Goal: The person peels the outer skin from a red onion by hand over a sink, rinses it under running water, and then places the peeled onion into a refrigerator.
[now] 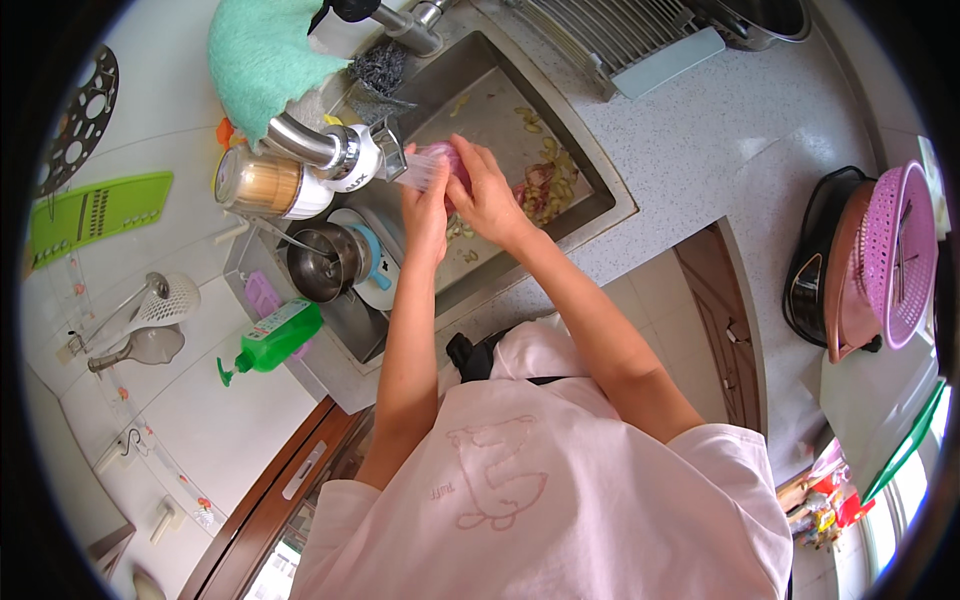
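Both of my hands are over the sink (480, 112), holding a round purple-pink vegetable (451, 159) that looks like a red onion. My left hand (429, 214) is on its near left side, and my right hand (486, 196) wraps its right side. Fingers hide much of it. From the head of the AUX-marked faucet (386, 150), a spray of water (421, 172) runs onto the vegetable and my left fingers. Pale peelings (555, 161) and reddish-brown scraps (536, 191) lie on the sink floor beyond my right hand.
A metal pot (319, 262) sits in the smaller basin at left, beside a green pump bottle (274, 337). A steel-wool scrubber (379, 67) and a teal cloth (259, 56) are near the faucet. A dish rack (607, 34) stands behind; a pink colander (896, 255) is at right.
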{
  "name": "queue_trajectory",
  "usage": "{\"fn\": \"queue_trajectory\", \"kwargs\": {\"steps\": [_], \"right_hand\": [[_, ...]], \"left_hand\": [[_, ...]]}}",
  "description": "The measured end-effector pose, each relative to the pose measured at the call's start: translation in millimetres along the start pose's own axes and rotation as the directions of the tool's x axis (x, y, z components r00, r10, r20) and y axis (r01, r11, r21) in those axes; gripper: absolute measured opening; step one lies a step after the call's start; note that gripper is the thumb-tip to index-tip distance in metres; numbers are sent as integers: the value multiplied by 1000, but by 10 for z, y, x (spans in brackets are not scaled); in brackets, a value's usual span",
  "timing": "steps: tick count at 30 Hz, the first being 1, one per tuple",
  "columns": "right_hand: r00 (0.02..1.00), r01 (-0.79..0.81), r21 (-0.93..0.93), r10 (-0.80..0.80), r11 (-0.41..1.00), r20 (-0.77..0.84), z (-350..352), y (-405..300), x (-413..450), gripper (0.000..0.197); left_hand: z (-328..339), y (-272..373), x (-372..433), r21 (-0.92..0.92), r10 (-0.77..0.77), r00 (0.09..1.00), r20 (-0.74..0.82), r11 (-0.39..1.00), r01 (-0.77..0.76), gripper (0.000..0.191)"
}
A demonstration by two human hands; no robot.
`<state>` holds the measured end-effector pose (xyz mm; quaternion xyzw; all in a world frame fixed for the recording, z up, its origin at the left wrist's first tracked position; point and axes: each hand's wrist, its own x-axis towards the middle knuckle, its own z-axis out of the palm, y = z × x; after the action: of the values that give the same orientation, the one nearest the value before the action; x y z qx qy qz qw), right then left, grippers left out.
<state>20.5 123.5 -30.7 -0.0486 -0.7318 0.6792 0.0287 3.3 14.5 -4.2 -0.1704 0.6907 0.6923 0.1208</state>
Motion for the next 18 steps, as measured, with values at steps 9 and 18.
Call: {"fn": "queue_trajectory", "kwargs": {"steps": [9,18], "right_hand": [[993,44,125,-57,991,102,-122,153,2,65],[998,-25,213,14,977,54,-119,86,-35,65]], "left_hand": [[-179,20,18,2,-117,975,191,993,119,56],[-282,182,76,40,-116,942,316,993,108,70]]}}
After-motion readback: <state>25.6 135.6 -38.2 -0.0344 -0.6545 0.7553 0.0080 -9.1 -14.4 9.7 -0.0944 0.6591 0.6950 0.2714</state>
